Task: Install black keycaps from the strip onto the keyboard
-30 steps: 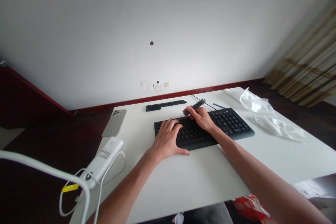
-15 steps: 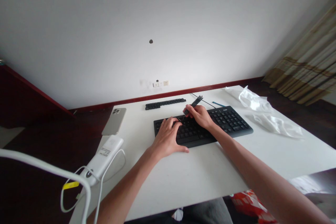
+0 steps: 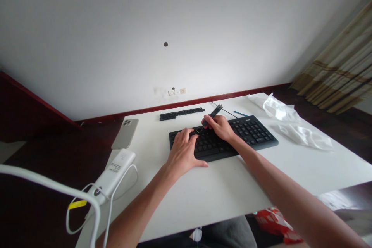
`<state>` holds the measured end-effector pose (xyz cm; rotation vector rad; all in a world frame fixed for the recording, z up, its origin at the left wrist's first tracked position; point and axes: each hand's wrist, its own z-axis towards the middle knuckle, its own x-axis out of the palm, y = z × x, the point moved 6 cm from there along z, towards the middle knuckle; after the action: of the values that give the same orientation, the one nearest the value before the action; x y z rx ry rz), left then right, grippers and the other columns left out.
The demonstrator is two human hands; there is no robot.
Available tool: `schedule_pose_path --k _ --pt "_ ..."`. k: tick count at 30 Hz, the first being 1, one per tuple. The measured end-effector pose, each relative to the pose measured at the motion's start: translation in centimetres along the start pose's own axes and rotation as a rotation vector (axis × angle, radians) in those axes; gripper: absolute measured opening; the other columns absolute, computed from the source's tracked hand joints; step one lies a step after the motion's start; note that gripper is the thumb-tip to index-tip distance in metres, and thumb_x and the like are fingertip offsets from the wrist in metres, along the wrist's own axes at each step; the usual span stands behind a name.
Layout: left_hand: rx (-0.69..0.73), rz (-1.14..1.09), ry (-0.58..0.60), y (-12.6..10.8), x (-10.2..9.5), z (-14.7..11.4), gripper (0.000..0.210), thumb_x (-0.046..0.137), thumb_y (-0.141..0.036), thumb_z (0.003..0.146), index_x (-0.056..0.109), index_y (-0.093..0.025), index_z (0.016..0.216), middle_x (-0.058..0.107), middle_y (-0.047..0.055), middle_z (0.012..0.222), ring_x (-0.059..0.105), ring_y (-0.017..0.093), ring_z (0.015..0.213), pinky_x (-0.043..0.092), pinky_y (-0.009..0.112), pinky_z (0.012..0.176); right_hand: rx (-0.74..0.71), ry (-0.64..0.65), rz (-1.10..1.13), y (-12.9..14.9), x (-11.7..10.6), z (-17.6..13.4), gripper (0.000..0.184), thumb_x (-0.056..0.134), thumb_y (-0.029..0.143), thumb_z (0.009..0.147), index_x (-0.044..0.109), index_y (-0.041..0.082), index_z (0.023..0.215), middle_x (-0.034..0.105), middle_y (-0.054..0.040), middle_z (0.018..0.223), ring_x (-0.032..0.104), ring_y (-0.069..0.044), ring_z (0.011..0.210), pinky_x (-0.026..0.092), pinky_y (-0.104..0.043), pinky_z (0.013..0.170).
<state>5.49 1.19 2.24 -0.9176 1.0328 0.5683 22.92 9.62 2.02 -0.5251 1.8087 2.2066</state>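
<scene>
A black computer keyboard (image 3: 255, 131) lies on the white table under both of my hands. My left hand (image 3: 182, 149) rests over its left part, fingers spread across the keys and thumb stretched along the front edge. My right hand (image 3: 221, 128) is closed around a slim dark tool (image 3: 215, 111), whose exact kind I cannot make out. The tool slants up and to the right, and a thin shiny end reaches down to the keys beside my left fingertips. Behind the keyboard lies a strip of black keycaps (image 3: 182, 114), apart from both hands.
On the left are a phone (image 3: 124, 133) and a white power strip-like device (image 3: 113, 174) with white cables (image 3: 72, 190). A blue stick (image 3: 240, 113) and a black cable (image 3: 223, 109) lie behind the keyboard. Crumpled clear plastic (image 3: 302, 135) covers part of the table's right side.
The whole view has shifted slightly. Both hands hold nearly the same pose on the keyboard, and the dark tool stays in my right hand at almost the same slant.
</scene>
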Motion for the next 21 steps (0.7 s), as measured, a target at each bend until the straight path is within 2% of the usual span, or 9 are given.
schedule_pose_path --k 7,15,21 --pt "-0.031 -0.075 0.016 0.2 0.1 -0.1 0.095 0.098 -0.055 0.051 0.058 -0.019 0.129 0.048 0.019 0.146 0.046 0.040 0.139 0.038 0.058 0.119 -0.019 0.034 -0.029 0.4 0.1 -0.2 0.056 0.052 0.063 0.098 0.078 0.016 0.082 0.072 -0.0049 0.066 0.064 -0.020 0.065 0.046 -0.030 0.067" --pt "-0.051 -0.123 0.028 0.2 0.3 -0.1 0.095 0.099 -0.051 0.051 0.056 -0.021 0.129 0.045 0.018 0.147 0.037 0.044 0.147 0.032 0.065 0.121 -0.042 0.096 -0.082 1.0 0.6 -0.4 0.054 0.053 0.061 0.099 0.079 0.017 0.082 0.072 -0.0041 0.066 0.066 -0.020 0.066 0.046 -0.030 0.069" --pt "-0.039 -0.070 0.038 0.1 0.2 -0.1 0.095 0.098 -0.055 0.053 0.058 -0.019 0.131 0.047 0.018 0.147 0.038 0.043 0.146 0.034 0.062 0.121 -0.059 0.177 -0.099 1.3 0.8 -0.6 0.054 0.052 0.061 0.099 0.079 0.016 0.085 0.073 -0.0042 0.069 0.066 -0.020 0.066 0.046 -0.030 0.069"
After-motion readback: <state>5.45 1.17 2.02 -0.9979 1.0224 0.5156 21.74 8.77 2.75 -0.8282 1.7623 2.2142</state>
